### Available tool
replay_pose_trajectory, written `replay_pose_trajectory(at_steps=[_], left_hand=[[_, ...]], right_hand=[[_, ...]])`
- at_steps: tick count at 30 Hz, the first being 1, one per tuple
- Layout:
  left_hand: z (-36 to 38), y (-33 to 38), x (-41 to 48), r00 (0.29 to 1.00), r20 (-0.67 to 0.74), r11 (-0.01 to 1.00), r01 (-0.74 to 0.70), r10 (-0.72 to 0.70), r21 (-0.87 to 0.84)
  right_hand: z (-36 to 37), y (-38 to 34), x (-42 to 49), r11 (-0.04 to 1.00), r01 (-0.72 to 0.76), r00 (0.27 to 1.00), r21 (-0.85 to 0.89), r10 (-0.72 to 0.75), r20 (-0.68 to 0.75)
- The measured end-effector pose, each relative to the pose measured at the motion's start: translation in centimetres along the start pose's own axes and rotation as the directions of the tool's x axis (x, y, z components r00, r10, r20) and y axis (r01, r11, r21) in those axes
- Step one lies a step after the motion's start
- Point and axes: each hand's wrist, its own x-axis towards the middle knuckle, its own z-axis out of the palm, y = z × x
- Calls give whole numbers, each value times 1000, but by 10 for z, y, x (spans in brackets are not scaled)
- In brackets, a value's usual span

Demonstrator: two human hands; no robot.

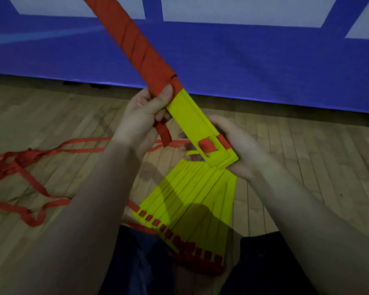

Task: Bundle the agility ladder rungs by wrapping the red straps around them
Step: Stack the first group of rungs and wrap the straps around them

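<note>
Your left hand (pixel 143 116) is pinching the red strap (pixel 136 43) against the rung bundle (pixel 192 118) | your right hand (pixel 241 152) is gripping its yellow end | bundle is slanting above fanned rungs (pixel 192 194).

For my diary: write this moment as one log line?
left hand pinches red strap | right hand holds yellow bundle | wrap partly done | other rungs fanned below
</note>
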Motion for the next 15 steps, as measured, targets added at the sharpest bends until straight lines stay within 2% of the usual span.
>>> replay_pose_trajectory(at_steps=[2,3,5,6,7,9,12,14,15], left_hand=[[-1,-1,1,995,-101,996,-4,13,87],[1,-4,2,991,-131,994,-6,21,111],[3,-12,4,979,-195,984,-19,54,179],[6,-16,3,971,-230,975,-14,66,223],[8,-21,3,961,-265,964,-3,75,264],[14,-31,2,944,-320,932,40,83,360],[25,-41,-4,946,-303,880,44,116,473],[25,-39,-5,947,-261,801,7,187,599],[23,-35,-4,950,-222,757,-22,219,653]], right_hand=[[3,-4,2,936,185,953,-299,-245,-180],[6,-6,1,841,222,919,-494,-350,-183],[8,-2,-1,532,170,918,-830,-391,-63],[7,2,0,364,119,925,-924,-378,-30],[9,6,0,286,84,926,-955,-377,-32],[11,18,3,238,68,915,-969,-403,-35],[18,38,8,91,-76,888,-993,-447,-109],[15,42,12,116,-101,855,-988,-498,-146],[13,41,14,185,-56,848,-981,-510,-145]])
